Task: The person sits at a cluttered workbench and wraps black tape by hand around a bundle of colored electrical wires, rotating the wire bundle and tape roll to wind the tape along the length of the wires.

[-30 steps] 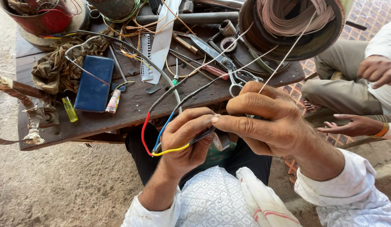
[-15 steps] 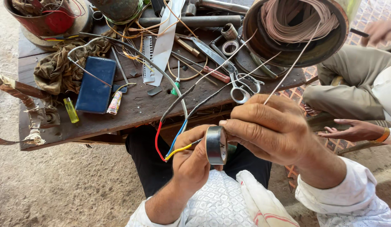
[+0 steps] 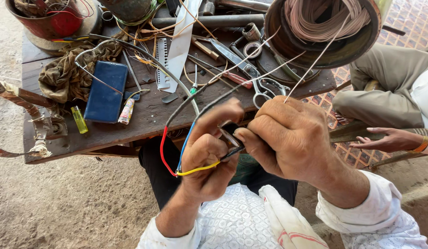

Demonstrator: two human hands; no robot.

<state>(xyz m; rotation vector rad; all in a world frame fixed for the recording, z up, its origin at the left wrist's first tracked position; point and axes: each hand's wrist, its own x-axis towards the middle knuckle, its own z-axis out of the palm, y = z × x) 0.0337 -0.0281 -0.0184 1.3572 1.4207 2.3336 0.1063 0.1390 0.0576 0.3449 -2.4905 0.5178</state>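
- The left hand [image 3: 207,154] is curled tight around a bunch of wires [image 3: 177,152]: one red, one blue, one yellow. The thumb sticks up and presses on them.
- The right hand [image 3: 287,138] is closed too. Its fingers pinch a dark roll of tape [image 3: 230,138], right against the left thumb. The tape is mostly hidden between the two hands.
- The wires bend out to the left of the left hand, then run into a grey cable [image 3: 184,99] that goes far over the wooden table [image 3: 145,117].
- Scissors [image 3: 264,87] lie on the table just past the right hand.
- A blue flat case [image 3: 105,92] lies far to the left, with a yellow lighter [image 3: 79,119] near it.
- A big round drum of thin wire [image 3: 327,27] sits at the far right.
- Another person's hand [image 3: 391,138] rests at the right.
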